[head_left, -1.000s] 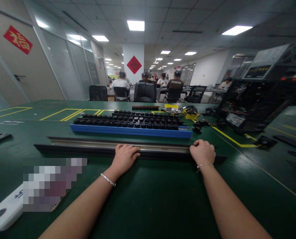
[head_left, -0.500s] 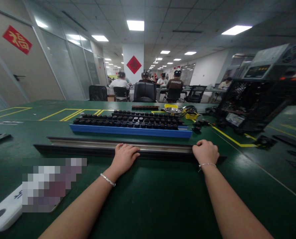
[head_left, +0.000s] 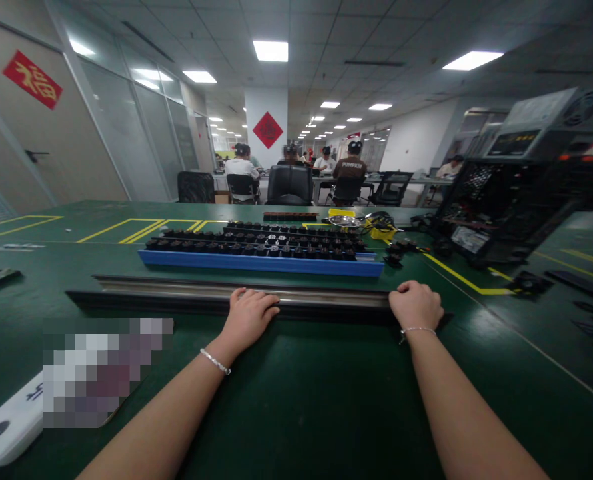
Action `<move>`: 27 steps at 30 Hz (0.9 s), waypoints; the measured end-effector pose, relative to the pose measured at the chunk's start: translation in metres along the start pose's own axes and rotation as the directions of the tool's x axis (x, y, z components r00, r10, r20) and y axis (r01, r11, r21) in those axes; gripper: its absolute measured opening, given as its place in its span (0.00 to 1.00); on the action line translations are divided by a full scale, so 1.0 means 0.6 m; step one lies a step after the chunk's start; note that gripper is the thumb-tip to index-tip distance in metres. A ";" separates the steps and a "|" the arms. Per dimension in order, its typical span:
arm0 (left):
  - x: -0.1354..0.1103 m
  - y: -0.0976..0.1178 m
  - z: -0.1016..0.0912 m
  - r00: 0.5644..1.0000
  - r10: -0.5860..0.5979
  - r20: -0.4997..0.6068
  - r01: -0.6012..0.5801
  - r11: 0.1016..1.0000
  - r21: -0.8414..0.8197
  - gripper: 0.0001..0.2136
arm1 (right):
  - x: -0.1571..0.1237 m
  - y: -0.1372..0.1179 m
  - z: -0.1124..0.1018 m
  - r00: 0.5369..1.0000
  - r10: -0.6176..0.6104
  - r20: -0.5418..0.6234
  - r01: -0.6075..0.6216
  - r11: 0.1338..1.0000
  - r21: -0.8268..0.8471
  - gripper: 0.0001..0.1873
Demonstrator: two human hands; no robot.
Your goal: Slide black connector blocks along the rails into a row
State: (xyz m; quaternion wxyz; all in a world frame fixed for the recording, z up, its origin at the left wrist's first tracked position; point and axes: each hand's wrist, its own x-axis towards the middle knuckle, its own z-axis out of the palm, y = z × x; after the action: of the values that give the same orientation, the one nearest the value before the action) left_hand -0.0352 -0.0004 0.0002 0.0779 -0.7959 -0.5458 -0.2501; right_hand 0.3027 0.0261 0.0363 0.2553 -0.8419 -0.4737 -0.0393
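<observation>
A long black channel point(head_left: 156, 300) lies crosswise on the green table in front of me, with a metal strip point(head_left: 326, 295) running along its inside. My left hand point(head_left: 249, 317) is near its middle, fingers bent over the near wall. Toward the right end, my right hand point(head_left: 416, 305) is closed over the channel, its fingers curled in; what lies under the palm is hidden. Beyond the channel stands a blue rail point(head_left: 261, 263), with rows of small black parts point(head_left: 256, 241) on and behind it.
A white object point(head_left: 11, 420), partly pixelated, lies at the lower left. An open computer case point(head_left: 481, 207) with a power supply point(head_left: 546, 123) on top stands at the right. Behind the rows are a metal bowl point(head_left: 345, 221) and cables. People sit at desks farther back.
My right hand has slid a little to the right along the channel. My left hand stays at the same spot on it.
</observation>
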 end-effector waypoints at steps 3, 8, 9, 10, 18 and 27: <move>0.000 0.000 0.001 1.000 -0.001 -0.002 0.001 1.000 -0.002 0.08 | 0.003 0.003 0.001 1.000 0.007 -0.004 -0.007 1.000 0.003 0.12; 0.000 -0.001 0.002 1.000 -0.001 -0.003 0.001 1.000 0.000 0.08 | 0.006 0.007 0.001 1.000 0.023 -0.006 -0.023 1.000 -0.006 0.13; -0.001 -0.001 0.002 1.000 0.001 -0.004 -0.001 1.000 0.002 0.08 | 0.007 0.008 0.000 1.000 0.028 -0.009 -0.028 1.000 -0.008 0.13; -0.001 -0.001 0.001 1.000 0.001 -0.004 -0.001 1.000 0.004 0.08 | 0.008 0.008 0.000 0.999 0.036 -0.011 -0.036 0.999 -0.010 0.13; 0.000 -0.001 -0.001 1.000 -0.002 -0.003 0.002 1.000 0.000 0.08 | 0.016 0.018 -0.001 0.997 0.073 -0.031 -0.073 0.997 0.001 0.15; -0.001 -0.002 -0.002 1.000 0.003 -0.004 -0.003 1.000 -0.002 0.09 | 0.024 0.032 0.000 0.991 0.105 -0.081 -0.102 0.994 0.035 0.15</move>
State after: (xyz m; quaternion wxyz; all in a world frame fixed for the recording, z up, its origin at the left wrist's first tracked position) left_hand -0.0365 -0.0007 0.0006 0.0784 -0.7963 -0.5442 -0.2523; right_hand 0.3264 0.0292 0.0331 0.2896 -0.8589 -0.4190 -0.0536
